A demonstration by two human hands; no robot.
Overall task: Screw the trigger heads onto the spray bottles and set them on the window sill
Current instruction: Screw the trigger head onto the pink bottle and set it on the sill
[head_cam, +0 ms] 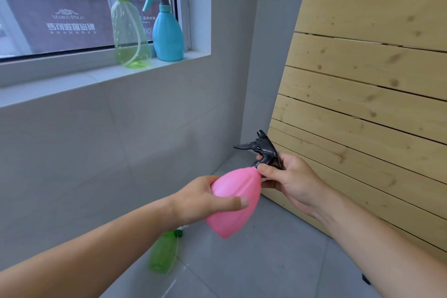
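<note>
A: Status on the grip?
B: Left hand (200, 198) wrapped round the belly of the pink bottle (233, 203), thumb across the front. Bottle tilted, neck pointing to about 1 o'clock, base toward 7.
A: And the right?
B: Right hand (287, 181) closed on the neck, fingers pinching the collar of the black trigger head (263, 150). Head sits on the neck, nozzle up, lever sticking out to 9 o'clock. Can't tell how far it's threaded.
A: Anything below?
B: Green bottle (163, 253) lying on the grey floor (266, 261), at 7 o'clock from the pink one.
A: Farther out?
B: Window sill (72, 80) at 11 o'clock. Clear green bottle (129, 31) and blue bottle (168, 34) upright on it, side by side, trigger heads on. Wooden slat panel (375, 68) at 2 o'clock.
</note>
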